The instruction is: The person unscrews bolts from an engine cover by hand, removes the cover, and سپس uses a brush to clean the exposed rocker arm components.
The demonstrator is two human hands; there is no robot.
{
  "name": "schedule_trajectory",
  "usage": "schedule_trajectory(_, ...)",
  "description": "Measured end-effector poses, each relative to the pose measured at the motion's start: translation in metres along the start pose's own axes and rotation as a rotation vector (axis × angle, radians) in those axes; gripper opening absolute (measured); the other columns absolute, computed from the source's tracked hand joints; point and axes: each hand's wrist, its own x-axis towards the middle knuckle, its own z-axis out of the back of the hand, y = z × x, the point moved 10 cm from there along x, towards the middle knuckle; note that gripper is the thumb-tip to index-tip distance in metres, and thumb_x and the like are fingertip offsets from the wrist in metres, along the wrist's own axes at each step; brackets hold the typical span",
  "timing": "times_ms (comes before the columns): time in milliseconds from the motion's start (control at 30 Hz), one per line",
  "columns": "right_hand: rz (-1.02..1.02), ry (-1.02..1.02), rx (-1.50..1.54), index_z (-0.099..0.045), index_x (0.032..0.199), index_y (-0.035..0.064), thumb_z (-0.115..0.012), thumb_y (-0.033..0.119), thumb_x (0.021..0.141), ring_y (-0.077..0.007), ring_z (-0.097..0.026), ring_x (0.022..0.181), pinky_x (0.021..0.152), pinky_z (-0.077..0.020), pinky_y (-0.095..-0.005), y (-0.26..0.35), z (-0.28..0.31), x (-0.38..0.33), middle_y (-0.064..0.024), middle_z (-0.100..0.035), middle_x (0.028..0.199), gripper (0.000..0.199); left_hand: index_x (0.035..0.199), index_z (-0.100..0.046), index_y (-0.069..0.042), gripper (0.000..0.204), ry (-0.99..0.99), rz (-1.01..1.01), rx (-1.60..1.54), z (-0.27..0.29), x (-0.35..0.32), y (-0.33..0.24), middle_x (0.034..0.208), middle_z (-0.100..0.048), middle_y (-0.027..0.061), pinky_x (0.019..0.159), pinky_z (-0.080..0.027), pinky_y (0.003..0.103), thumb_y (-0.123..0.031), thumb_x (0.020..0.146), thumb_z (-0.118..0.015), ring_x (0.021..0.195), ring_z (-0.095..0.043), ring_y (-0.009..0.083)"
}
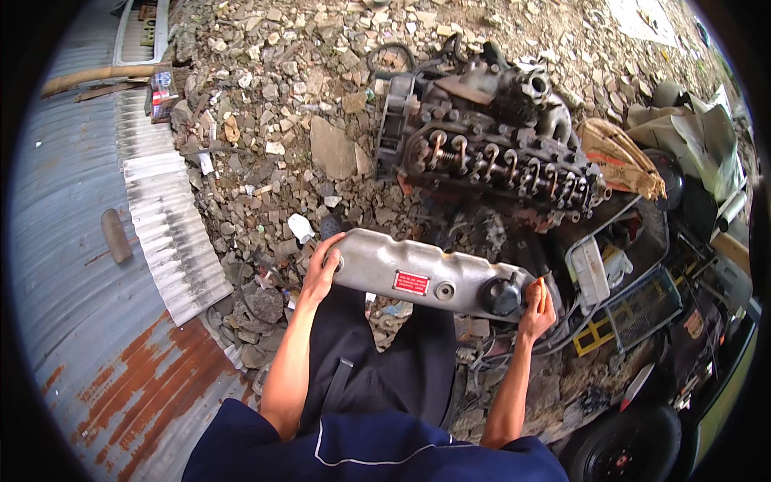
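Between both hands I hold a long silver valve cover [377,261] in front of my legs, its right end a little nearer to me. It carries a red label [412,282] and a black round oil filler cap [502,296]. My left hand [323,269] is closed round its left end, thumb on top. My right hand [536,308] grips its right end beside the cap. Beyond the cover lies a greasy engine [482,120], its rocker arms and valve springs [502,165] bare on top.
Rubble [273,104] covers the ground. Corrugated metal sheets [80,241], partly rusty, lie along the left with a mallet-like tool [117,236] on them. At the right are a torn brown sack [614,153], a yellow-and-grey crate [634,309] and a wheel [622,450].
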Motion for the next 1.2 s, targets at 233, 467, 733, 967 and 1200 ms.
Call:
schedule_trajectory(233,-0.188,0.073,0.105,-0.07,0.121,-0.0008,-0.069,0.023,0.095,-0.0153,-0.066,0.099,0.088,-0.0521,-0.0287,0.003,-0.073,-0.114,-0.0084,-0.072,0.107,0.035,0.137,-0.057,-0.007,0.065,0.064,0.002,-0.006,0.11,-0.015,0.061,0.138,-0.056,0.0128,0.112,-0.034,0.04,-0.059,0.098,-0.051,0.132,-0.049,0.0265)
schedule_trajectory(467,-0.269,0.106,0.254,-0.07,0.122,-0.0006,-0.069,0.018,0.095,-0.011,-0.064,0.093,0.087,-0.0508,-0.0254,-0.001,-0.208,-0.194,-0.0053,-0.071,0.104,0.033,0.141,-0.055,-0.015,0.08,0.051,0.069,0.052,0.233,0.011,0.122,0.149,-0.048,0.0159,0.117,-0.028,0.051,-0.076,0.091,-0.046,0.141,-0.039,0.0333)
schedule_trajectory(733,-0.396,0.064,0.037,-0.072,0.116,0.0008,-0.073,0.041,0.091,-0.0146,-0.066,0.089,0.083,-0.0511,-0.0293,-0.097,-0.294,-0.226,-0.0085,-0.074,0.099,0.047,0.141,-0.057,-0.015,0.069,0.093,0.188,0.195,0.24,0.091,0.164,0.145,-0.052,0.0131,0.116,-0.028,0.048,-0.067,0.097,-0.048,0.139,-0.042,0.0297)
schedule_trajectory(967,-0.471,0.074,-0.116,-0.074,0.114,0.0031,-0.067,0.053,0.092,-0.0213,-0.069,0.086,0.079,-0.0517,-0.0358,-0.188,-0.313,-0.243,-0.0141,-0.074,0.093,0.055,0.136,-0.061,-0.012,0.07,0.059,0.242,0.259,0.201,0.125,0.213,0.135,-0.061,0.0123,0.112,-0.034,0.041,-0.066,0.093,-0.057,0.13,-0.051,0.0243)
schedule_trajectory(1200,-0.506,-0.022,-0.109,-0.074,0.115,0.0048,-0.064,0.059,0.091,-0.0241,-0.07,0.089,0.082,-0.0514,-0.0365,-0.25,-0.306,-0.246,-0.0146,-0.074,0.095,0.06,0.134,-0.062,-0.007,0.06,0.138,0.201,0.276,0.143,0.159,0.239,0.135,-0.061,0.0096,0.112,-0.032,0.034,-0.055,0.099,-0.053,0.13,-0.05,0.02)
